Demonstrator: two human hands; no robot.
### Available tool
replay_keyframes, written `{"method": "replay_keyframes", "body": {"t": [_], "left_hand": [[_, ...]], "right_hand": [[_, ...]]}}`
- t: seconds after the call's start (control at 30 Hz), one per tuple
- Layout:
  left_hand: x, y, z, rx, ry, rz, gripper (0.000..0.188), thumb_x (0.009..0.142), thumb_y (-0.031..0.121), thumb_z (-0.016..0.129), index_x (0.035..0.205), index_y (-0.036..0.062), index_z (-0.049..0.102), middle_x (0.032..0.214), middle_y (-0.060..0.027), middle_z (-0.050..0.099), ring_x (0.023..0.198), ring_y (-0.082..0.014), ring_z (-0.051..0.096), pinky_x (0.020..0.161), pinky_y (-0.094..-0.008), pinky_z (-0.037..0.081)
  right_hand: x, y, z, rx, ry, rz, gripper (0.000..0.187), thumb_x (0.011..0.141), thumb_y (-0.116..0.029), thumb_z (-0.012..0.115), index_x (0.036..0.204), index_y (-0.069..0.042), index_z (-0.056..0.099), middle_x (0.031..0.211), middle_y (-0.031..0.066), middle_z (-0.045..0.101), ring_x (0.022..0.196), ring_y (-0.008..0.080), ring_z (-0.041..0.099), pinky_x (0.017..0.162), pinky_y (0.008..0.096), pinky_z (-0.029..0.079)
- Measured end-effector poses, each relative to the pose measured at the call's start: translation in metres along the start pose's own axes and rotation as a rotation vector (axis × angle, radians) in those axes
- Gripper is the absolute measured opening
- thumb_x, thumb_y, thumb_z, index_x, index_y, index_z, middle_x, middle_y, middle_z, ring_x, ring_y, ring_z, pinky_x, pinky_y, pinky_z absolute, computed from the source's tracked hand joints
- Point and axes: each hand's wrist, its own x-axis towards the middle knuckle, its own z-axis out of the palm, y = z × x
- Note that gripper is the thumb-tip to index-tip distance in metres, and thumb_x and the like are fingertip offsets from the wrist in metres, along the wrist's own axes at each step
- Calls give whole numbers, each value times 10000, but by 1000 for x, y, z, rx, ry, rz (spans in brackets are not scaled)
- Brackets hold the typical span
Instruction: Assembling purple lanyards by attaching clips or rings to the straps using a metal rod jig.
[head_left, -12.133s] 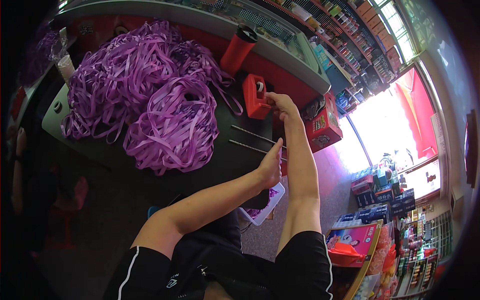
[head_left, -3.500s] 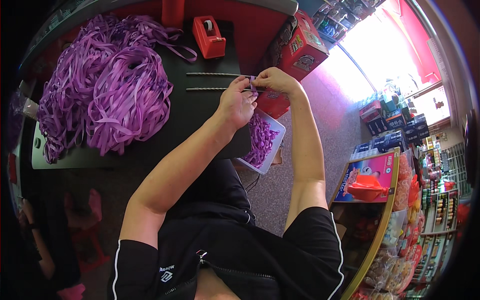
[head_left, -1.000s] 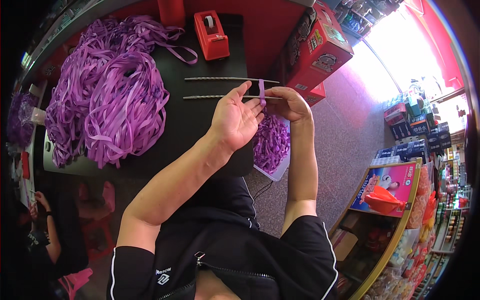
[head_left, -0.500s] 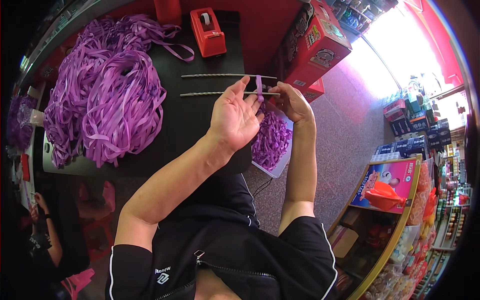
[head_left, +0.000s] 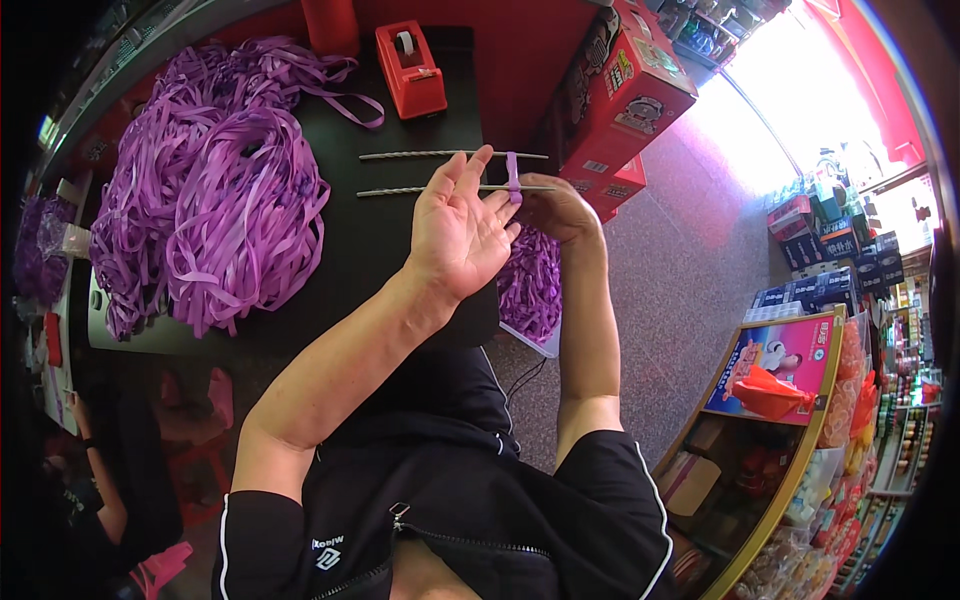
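Observation:
Two thin twisted metal rods (head_left: 400, 191) stick out side by side over the dark tabletop. A short purple ribbon band (head_left: 513, 172) spans both rods near their right ends. My left hand (head_left: 462, 228) is palm up beside the lower rod, its fingers stretched and apart, with lower fingertips close to the band. Curled at the right end of the lower rod, my right hand (head_left: 565, 212) has its fingertips largely hidden, and what they grip does not show. Beneath my hands, many small purple ribbon pieces (head_left: 530, 285) fill a pale bin (head_left: 540, 345).
A big heap of purple ribbon (head_left: 240, 210) covers the left of the table (head_left: 400, 300). A red tape dispenser (head_left: 412, 75) stands at the back. Red boxes (head_left: 630, 90) are stacked right of the rods. A glass display case (head_left: 740, 440) stands lower right. Another person's arm (head_left: 105, 480) shows far left.
My right hand has turned and curled inward at the rod's end, so its fingertips are now less visible. My left hand has shifted slightly left, still spread.

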Motion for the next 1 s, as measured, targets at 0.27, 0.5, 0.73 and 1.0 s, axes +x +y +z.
{"method": "replay_keyframes", "body": {"t": [0.27,0.5,0.73,1.0], "left_hand": [[1,2,-6,17,-60,-31,715,916,498,448,1488,176,167,1508,-315,-72,1430,-356,-118,1114,-470,-148],[-1,0,2,-19,7,16,721,927,482,444,1500,200,109,1508,-313,-83,1430,-363,-113,1119,-476,-133],[-3,1,1,-28,10,20,747,928,486,439,1507,223,48,1506,-310,-100,1428,-363,-122,1118,-480,-131],[-4,-1,7,15,57,35,799,909,534,430,1508,234,-5,1521,-273,-108,1435,-335,-112,1117,-474,-131]], "right_hand": [[24,23,16,290,-231,25,133,874,-110,611,984,-37,626,838,97,672,746,190,668,682,339,560],[35,46,20,543,-303,-73,132,883,-155,630,952,-46,604,725,58,654,599,137,648,533,218,546],[20,35,14,199,-66,-14,115,882,-140,612,949,-46,615,814,66,652,687,139,633,609,270,535],[-44,-35,64,-959,678,-520,319,814,-319,689,794,-1,694,735,75,649,674,142,581,637,296,443]]}}
